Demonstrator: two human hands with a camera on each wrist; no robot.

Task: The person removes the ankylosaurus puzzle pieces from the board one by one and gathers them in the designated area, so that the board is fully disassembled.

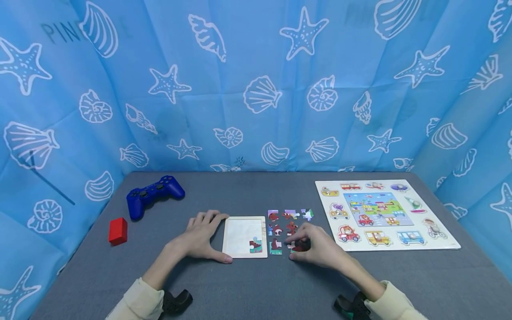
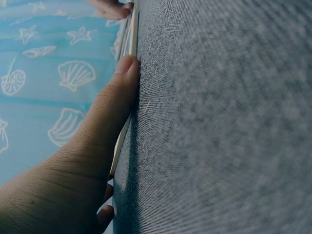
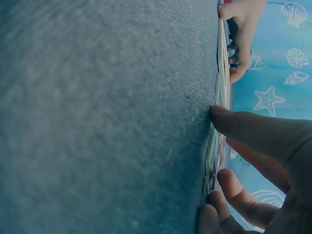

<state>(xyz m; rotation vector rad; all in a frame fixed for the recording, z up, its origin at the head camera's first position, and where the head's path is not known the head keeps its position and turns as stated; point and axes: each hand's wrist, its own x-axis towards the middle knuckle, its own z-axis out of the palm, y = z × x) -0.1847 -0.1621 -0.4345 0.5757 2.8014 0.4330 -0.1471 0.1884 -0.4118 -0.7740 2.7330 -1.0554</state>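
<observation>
My left hand rests at the left side of a shallow wooden puzzle tray, thumb along the front edge and index finger at the back corner. One jigsaw piece lies in the tray's front right corner. To the right of it, several colourful loose pieces are set out in rows, among them a back-row piece and a front-row piece. Over the front right of these, my right hand pinches a puzzle piece low at the table, thumb in front; the palm partly hides it.
A blue game controller lies at the back left, with a red block in front of it. On the right is a large white vehicle puzzle board. A blue shell-patterned curtain hangs behind the grey table.
</observation>
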